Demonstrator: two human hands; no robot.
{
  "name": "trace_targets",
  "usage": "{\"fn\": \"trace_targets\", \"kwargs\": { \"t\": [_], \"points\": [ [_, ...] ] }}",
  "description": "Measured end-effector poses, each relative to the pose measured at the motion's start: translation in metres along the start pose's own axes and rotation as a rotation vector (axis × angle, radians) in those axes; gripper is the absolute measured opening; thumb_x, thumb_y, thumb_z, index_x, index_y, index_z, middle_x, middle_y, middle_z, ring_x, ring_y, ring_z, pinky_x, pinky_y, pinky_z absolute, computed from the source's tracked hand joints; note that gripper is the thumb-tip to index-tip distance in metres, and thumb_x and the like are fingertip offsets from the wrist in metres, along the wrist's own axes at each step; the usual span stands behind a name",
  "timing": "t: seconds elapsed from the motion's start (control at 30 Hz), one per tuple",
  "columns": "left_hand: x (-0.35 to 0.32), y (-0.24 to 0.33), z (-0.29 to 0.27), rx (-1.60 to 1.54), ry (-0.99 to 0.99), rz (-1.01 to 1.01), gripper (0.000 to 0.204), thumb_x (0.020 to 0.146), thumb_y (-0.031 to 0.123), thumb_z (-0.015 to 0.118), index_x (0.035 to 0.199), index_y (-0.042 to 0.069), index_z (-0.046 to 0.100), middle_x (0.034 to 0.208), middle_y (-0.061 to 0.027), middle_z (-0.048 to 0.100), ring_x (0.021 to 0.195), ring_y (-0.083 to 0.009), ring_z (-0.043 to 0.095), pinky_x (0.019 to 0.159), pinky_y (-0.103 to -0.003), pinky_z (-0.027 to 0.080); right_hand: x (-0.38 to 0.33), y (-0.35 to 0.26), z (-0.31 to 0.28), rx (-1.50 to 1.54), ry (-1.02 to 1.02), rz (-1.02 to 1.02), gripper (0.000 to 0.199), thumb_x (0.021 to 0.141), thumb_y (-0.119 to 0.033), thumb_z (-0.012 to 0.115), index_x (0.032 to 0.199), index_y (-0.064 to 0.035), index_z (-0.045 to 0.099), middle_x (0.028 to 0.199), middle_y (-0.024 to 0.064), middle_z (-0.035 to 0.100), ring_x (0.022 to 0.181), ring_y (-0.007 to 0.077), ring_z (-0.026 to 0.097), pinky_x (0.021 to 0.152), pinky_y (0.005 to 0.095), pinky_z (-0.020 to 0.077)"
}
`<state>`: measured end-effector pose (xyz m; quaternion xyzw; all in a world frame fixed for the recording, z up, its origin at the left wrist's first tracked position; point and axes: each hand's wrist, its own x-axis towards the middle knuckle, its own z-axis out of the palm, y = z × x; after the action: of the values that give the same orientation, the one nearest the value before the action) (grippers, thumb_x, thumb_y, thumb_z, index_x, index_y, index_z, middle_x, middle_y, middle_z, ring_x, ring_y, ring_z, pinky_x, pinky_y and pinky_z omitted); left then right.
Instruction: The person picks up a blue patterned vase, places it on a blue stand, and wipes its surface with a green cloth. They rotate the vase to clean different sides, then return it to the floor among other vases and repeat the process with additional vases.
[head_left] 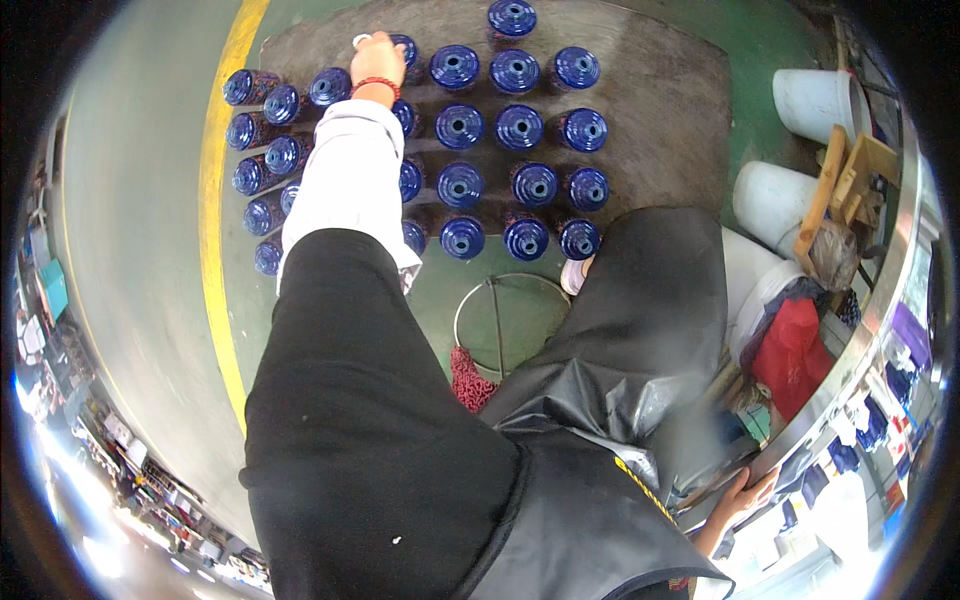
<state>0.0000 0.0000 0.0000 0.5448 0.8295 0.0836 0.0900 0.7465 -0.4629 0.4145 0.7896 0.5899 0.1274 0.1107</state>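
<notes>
Dozens of blue spools (461,126) stand upright in rows on a grey mat (680,130) at twelve o'clock. Our left hand (377,60) reaches far out to the back row, fingers curled around a small white piece (361,40) beside a spool. Our right hand (745,492), at four o'clock, rests flat and open on a steel table edge (850,350). White buckets (815,100) sit at two o'clock

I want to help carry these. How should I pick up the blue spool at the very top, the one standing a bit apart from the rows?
Probably take that blue spool by its round top rim, coming straight down from above. It stands upright on the grey mat with its round top facing up, and with a gap to the spools below, so your fingers should fit around it.
</notes>
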Motion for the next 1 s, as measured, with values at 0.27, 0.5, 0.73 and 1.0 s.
{"fn": "trace_targets", "kwargs": {
  "t": [0.27,0.5,0.73,1.0],
  "points": [
    [-0.012,-0.065,-0.026,0.162,0.167,0.047,0.041,0.090,0.047,0.064,0.111,0.013,0.073,0.107,-0.0276,0.067,0.096,-0.0429,0.065,0.089,-0.051,0.050,0.010,-0.013,-0.009,-0.115,-0.005,-0.062,0.065,0.095,-0.028,0.062,0.150,-0.0031,0.040,0.144,0.0237,0.049,0.130,0.0426,0.047,0.107,0.0531,0.0379],
    [-0.038,-0.104,-0.032,0.121,-0.019,-0.069,0.035,0.094,0.032,0.063,0.116,0.005,0.061,0.114,-0.0278,0.061,0.095,-0.0443,0.068,0.083,-0.050,0.056,0.010,-0.006,-0.004,-0.036,0.051,-0.085,0.065,0.098,-0.031,0.062,0.152,-0.0047,0.038,0.142,0.0234,0.050,0.126,0.0421,0.047,0.106,0.0517,0.0354],
    [-0.031,-0.098,-0.077,0.074,0.025,-0.055,0.033,0.093,0.028,0.065,0.110,0.001,0.059,0.108,-0.0296,0.062,0.094,-0.0456,0.067,0.083,-0.051,0.056,0.008,-0.014,-0.006,-0.025,0.023,-0.019,0.058,0.099,-0.025,0.060,0.150,-0.0029,0.041,0.143,0.0237,0.049,0.130,0.0426,0.045,0.109,0.0502,0.0345],
    [-0.122,-0.053,-0.276,-0.177,0.431,0.433,0.020,0.093,0.017,0.067,0.108,0.005,0.063,0.100,-0.0145,0.066,0.083,-0.0337,0.062,0.078,-0.042,0.051,0.084,-0.137,-0.056,0.380,0.065,-0.115,0.044,0.099,-0.004,0.049,0.143,0.0007,0.050,0.145,0.0187,0.051,0.137,0.0326,0.045,0.115,0.0430,0.0316]
  ]
}}
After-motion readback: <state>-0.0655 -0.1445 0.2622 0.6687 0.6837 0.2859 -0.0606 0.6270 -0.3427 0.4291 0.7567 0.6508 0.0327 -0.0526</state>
